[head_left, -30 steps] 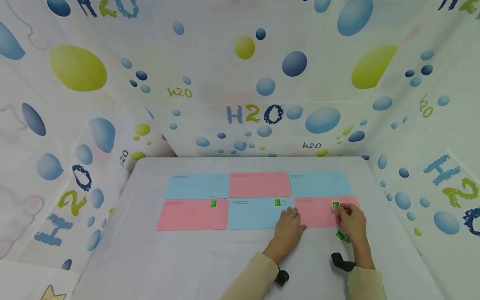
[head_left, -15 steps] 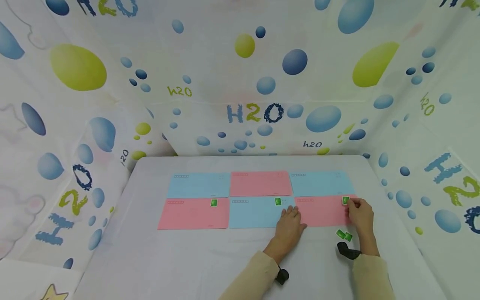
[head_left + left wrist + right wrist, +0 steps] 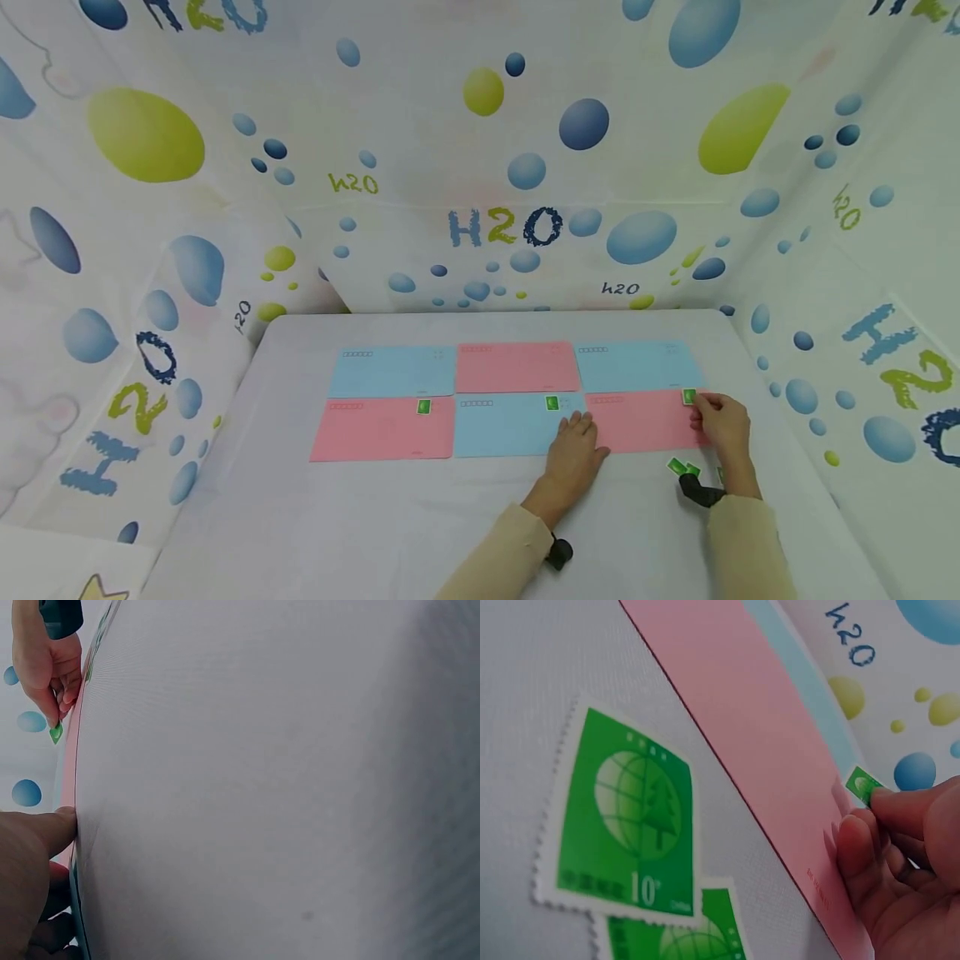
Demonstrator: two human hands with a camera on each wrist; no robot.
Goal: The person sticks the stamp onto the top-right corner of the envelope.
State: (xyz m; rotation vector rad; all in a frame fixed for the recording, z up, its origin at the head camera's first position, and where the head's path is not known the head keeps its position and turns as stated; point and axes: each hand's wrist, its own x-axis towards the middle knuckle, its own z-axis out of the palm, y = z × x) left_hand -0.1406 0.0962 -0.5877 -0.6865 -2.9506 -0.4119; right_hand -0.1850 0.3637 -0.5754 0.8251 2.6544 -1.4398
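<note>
My right hand pinches a green postage stamp by its edge between thumb and finger. The stamp is at the upper right corner of the front-row pink envelope; whether it touches the paper I cannot tell. My left hand rests with fingers extended where the front blue envelope meets that pink one. A stamp sits on the blue envelope, and the left pink envelope bears another stamp. In the right wrist view, a loose stamp with a globe and tree overlaps a second one.
Behind lie a blue envelope, a pink envelope and another blue envelope, edge to edge with the front row. Loose stamps lie on the white table near my right wrist. A patterned cloth hangs behind.
My right hand has carried the pinched stamp rightward across the pink envelope to its upper right corner. The left hand has stayed in place.
</note>
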